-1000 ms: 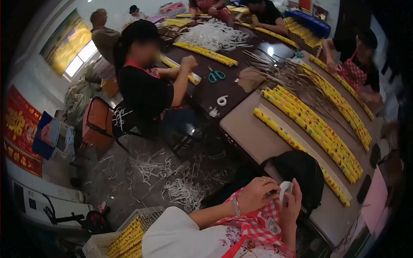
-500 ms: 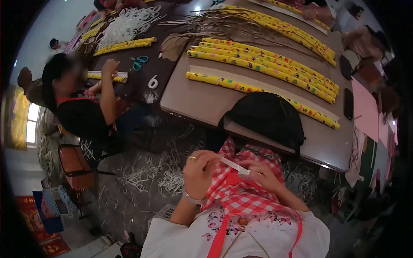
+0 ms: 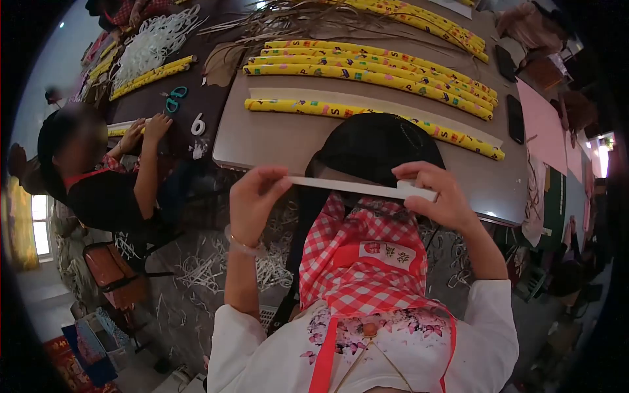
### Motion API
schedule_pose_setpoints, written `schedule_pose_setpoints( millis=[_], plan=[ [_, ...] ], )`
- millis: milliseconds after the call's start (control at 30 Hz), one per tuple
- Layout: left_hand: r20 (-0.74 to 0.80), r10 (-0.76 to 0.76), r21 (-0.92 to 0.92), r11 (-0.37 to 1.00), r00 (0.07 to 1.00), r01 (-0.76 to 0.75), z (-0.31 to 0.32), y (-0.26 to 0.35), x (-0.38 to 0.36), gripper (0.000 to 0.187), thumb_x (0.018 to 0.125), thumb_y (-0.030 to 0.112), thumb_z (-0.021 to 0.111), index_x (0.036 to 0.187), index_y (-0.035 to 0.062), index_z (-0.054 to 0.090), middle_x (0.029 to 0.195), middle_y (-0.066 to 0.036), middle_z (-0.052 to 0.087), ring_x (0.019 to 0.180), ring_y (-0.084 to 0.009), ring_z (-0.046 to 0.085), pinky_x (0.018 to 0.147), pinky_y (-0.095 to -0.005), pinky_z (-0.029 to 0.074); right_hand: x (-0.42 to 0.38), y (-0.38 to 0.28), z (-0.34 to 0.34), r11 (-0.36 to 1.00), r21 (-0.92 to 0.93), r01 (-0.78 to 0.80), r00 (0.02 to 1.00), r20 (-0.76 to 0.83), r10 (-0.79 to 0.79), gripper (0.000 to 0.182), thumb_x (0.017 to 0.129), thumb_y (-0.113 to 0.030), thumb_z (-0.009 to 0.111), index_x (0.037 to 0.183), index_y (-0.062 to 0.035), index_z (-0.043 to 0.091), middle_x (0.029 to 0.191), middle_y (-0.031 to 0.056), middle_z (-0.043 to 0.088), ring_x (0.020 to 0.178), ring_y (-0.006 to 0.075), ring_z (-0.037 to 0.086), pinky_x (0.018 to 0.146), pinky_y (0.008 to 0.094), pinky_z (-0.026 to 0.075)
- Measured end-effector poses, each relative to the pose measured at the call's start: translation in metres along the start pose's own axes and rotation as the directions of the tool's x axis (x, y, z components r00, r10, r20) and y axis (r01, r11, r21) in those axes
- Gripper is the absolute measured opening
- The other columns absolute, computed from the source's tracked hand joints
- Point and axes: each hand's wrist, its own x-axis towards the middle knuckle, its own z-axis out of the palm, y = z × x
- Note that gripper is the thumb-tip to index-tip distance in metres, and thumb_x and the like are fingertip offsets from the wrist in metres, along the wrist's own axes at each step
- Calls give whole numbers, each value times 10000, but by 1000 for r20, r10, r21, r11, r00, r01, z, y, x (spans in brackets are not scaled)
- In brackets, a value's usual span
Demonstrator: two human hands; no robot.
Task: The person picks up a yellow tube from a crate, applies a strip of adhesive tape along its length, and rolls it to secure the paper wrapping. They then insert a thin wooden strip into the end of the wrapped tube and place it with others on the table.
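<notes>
A narrow white strip [image 3: 347,186] is stretched almost level above my lap, over a red checked apron [image 3: 367,262]. My left hand [image 3: 257,196] pinches its left end between thumb and fingers. At the other end, my right hand [image 3: 438,195] grips the strip beside a small white folded or rolled part [image 3: 413,190]. Just behind the strip, a black bag or cap [image 3: 377,147] rests at the table's near edge. Beyond it lies a yellow patterned tube [image 3: 314,107] with a pale edge.
More yellow tubes [image 3: 367,73] and brown strips [image 3: 295,29] lie on the table [image 3: 229,141]. At left are a co-worker [image 3: 98,177], teal scissors [image 3: 175,99] and a white number six [image 3: 198,124]. White scraps [image 3: 203,268] litter the floor.
Both hands have risen toward the table and moved apart, with the white strip now drawn out between them. The view has shifted, and the co-worker's hands are lower on their tube.
</notes>
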Motion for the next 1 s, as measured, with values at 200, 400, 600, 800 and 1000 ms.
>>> schedule_pose_setpoints(
  millis=[200,400,600,800,1000],
  plan=[
    [-103,419,544,783,902,-301,-17,-16,29,148,760,-5,683,898,33,644,783,-58,641,719,-146,614,647,-244,470,36,1,-11,996,-83,-29,997,66,34,288,834,-229,632,753,34,547,1093,145,599,960,251,595,811,322,460],
    [-204,331,490,849,921,-196,-33,-13,28,133,760,-21,665,866,32,607,796,-57,609,703,-169,582,632,-269,464,57,4,-10,981,-196,-15,986,158,46,259,874,-208,515,775,28,553,1085,128,584,965,225,574,860,314,445],
    [-258,229,398,911,939,-113,-60,8,11,78,813,-1,637,859,36,586,809,-9,572,726,-87,530,654,-215,414,60,5,-9,994,-98,-48,990,128,60,307,833,-244,618,704,19,528,1055,145,603,916,256,597,799,338,462],
    [-72,-58,89,994,996,64,-83,14,5,115,838,-10,620,942,14,575,826,24,565,749,-40,498,683,-179,399,55,-2,-5,985,-170,-29,993,105,47,257,856,-215,573,710,-10,522,991,126,628,900,232,612,801,326,463],
    [-17,57,99,994,998,-55,-84,12,40,191,834,-9,619,1020,26,590,819,14,579,745,-49,510,683,-189,415,80,-12,-13,954,21,-300,931,224,288,248,858,-155,549,1075,-34,558,942,61,635,867,144,586,801,293,460]
  ],
)
